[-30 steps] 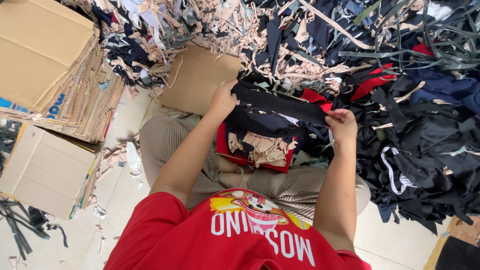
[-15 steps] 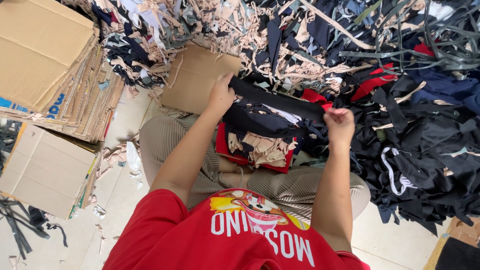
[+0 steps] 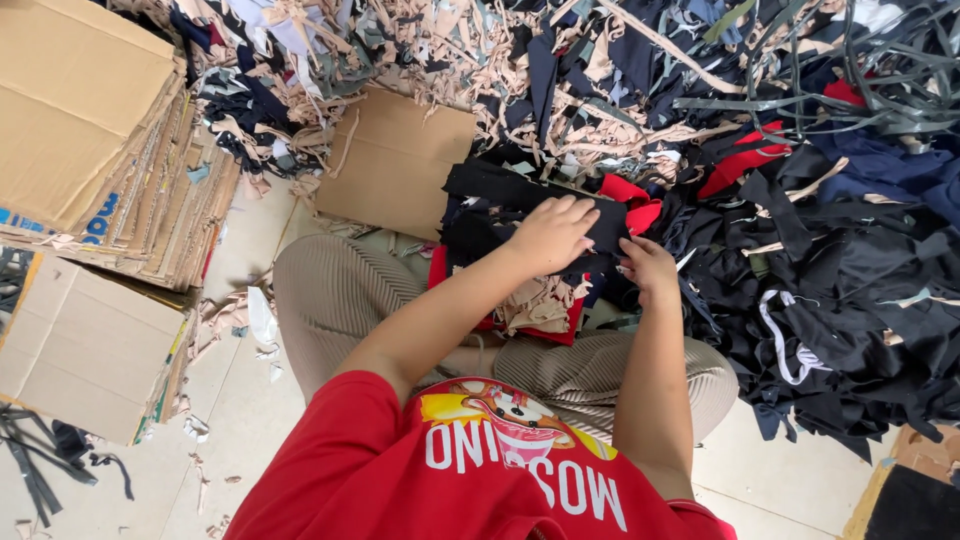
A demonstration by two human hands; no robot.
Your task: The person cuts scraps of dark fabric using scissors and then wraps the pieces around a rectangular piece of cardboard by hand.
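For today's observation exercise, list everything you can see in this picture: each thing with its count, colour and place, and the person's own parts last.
black fabric piece: one, black, on the lap pile, under both hands
lap pile of scraps: one, red, beige and black, on the person's legs
flat cardboard sheet: one, brown, beyond the lap pile
stack of flattened cartons: one, brown, upper left
cardboard box: one, brown, lower left
mixed scrap heap: one, beige, navy and grey, across the top
dark scrap heap: one, mostly black with red bits, right
black straps: a few, floor at lower left
floor: pale tiles, littered with scraps
trousers: beige, ribbed
shirt: red, printed
left hand: flat on the black fabric piece
right hand: pinching its edge
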